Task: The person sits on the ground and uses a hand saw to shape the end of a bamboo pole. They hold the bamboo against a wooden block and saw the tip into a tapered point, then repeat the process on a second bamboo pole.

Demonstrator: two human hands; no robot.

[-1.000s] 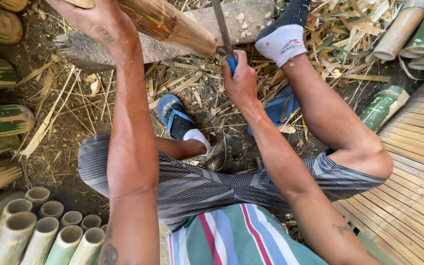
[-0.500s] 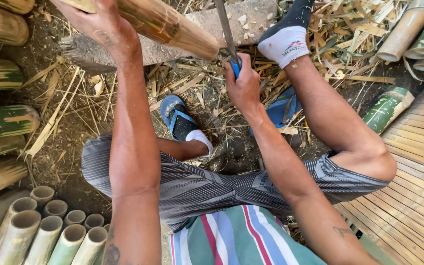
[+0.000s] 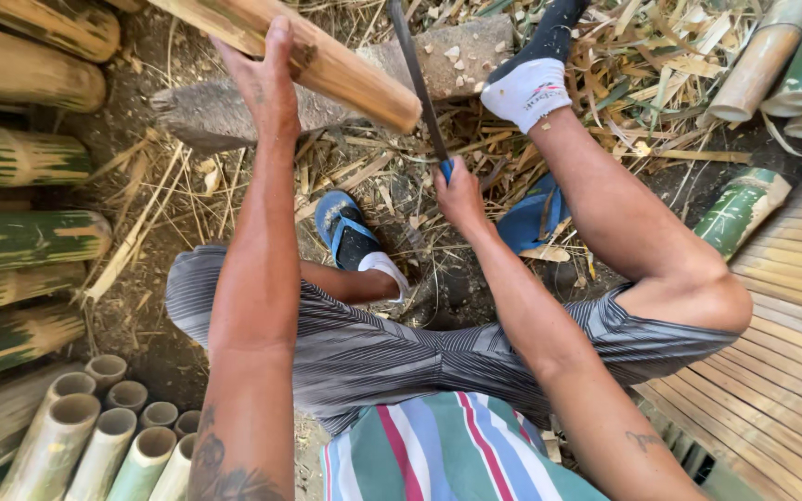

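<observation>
Blade (image 3: 417,83) risen, fingers (image 3: 457,190) gripping handle

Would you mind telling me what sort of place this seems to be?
Probably an outdoor bamboo-working spot on bare ground. Cut bamboo poles lie stacked at one side, shavings litter the dirt, and the left hand steadies a bamboo piece while the right hand holds a blade.

A: Report the left hand (image 3: 266,88).

B: I see its arm extended forward, palm down, fingers draped over what it steadies.

A: Right hand (image 3: 461,195)?

B: I see it closed in a fist round a handle, wrist straight, forearm angled inward. Both elbows are slightly bent.
</observation>
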